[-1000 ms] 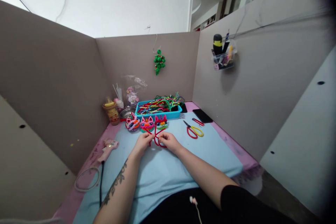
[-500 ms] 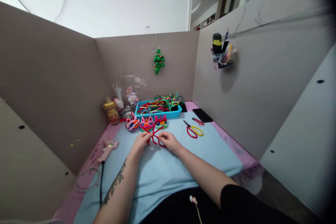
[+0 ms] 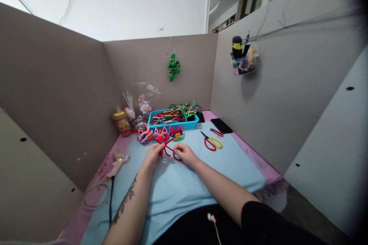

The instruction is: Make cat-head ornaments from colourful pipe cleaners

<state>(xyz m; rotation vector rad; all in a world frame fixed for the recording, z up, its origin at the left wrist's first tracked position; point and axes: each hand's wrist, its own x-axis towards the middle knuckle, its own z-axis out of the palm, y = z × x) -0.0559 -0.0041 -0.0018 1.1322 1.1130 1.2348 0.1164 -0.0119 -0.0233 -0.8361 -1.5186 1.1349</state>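
Note:
Red pipe cleaners (image 3: 167, 147), crossed and bent, stretch between my two hands above the blue cloth. My left hand (image 3: 154, 154) pinches the bunch where the strands meet. With fingers closed, my right hand (image 3: 184, 153) grips one strand, whose end curls below the fingers. Just behind the hands stand three colourful fuzzy animal heads: a pink and white one (image 3: 144, 134), a pink and orange one (image 3: 160, 134) and a red and green one (image 3: 176, 133). A blue tray (image 3: 186, 125) heaped with many-coloured pipe cleaners (image 3: 175, 114) lies behind them.
Scissors (image 3: 212, 141) with red and yellow handles, a small red tool (image 3: 216, 133) and a black phone (image 3: 221, 126) lie on the right. On the left are a pink glue gun (image 3: 117, 165), a drink cup (image 3: 123, 124) and a metal bowl (image 3: 139, 123). Grey partitions (image 3: 189, 65) enclose the table.
My left hand has shifted slightly left with the red pipe cleaners, widening the gap between my hands. The right hand stays nearly in place.

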